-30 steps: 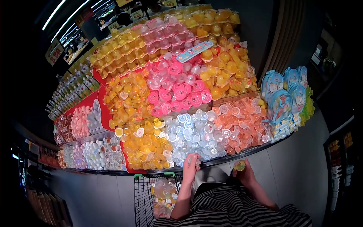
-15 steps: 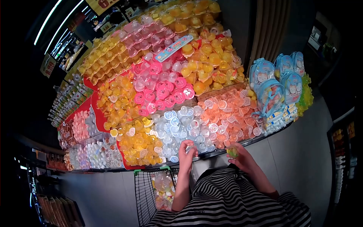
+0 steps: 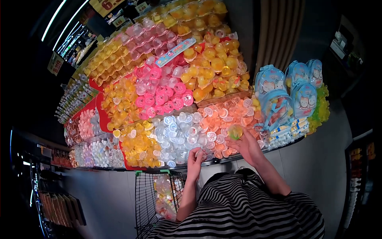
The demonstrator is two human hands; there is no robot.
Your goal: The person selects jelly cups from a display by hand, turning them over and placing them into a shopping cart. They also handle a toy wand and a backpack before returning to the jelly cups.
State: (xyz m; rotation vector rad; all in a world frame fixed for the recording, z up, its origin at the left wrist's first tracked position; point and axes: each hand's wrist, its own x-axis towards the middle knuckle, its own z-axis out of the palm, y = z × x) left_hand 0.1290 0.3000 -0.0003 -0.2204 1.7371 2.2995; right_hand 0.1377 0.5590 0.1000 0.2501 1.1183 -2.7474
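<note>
My right hand (image 3: pixel 247 148) holds a small yellow-green cup (image 3: pixel 234 132) at its fingertips, over the orange cups (image 3: pixel 223 115). Lower and to the left, my left hand (image 3: pixel 195 160) is closed at the near edge of the display, by the clear and pale blue cups (image 3: pixel 175 135). Its thumb and fingers are pinched around something small and clear that I cannot make out. Yellow cups (image 3: pixel 139 147) lie farther left, and bright pink ones (image 3: pixel 163 99) are piled behind.
A wire shopping cart (image 3: pixel 147 199) with bagged goods stands below the display at left. Blue cat backpacks (image 3: pixel 270 81) sit at the right end, beside green packs (image 3: pixel 320 107). A long blue box (image 3: pixel 175 52) lies on the upper piles.
My right hand has moved up and forward with the yellow-green cup, from the display's edge to over the orange cups. My left hand stays closed near the edge. The view has shifted slightly.
</note>
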